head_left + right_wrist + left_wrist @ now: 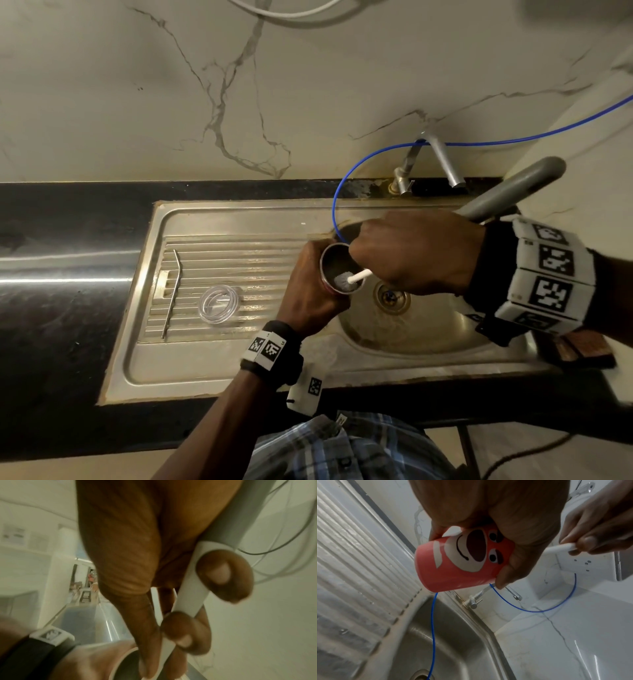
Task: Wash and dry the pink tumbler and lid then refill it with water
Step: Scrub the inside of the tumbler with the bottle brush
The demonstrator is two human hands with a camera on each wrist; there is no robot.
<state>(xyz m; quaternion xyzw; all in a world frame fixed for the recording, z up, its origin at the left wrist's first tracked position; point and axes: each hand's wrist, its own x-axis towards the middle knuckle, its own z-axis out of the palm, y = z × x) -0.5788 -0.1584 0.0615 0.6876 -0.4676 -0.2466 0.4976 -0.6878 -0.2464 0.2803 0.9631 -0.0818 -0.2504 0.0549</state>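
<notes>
My left hand grips the pink tumbler, which has a cartoon bear face, tilted over the sink basin; its steel inside faces me. My right hand holds a bottle brush by its white and grey handle. The brush's grey head sits inside the tumbler's mouth. In the right wrist view my fingers curl round the white handle. The clear lid lies on the ribbed drainboard, left of my left hand.
A bent metal straw lies on the drainboard left of the lid. A thin blue tube loops from the right wall into the basin past the tap. The drain is under my right hand. Black countertop surrounds the sink.
</notes>
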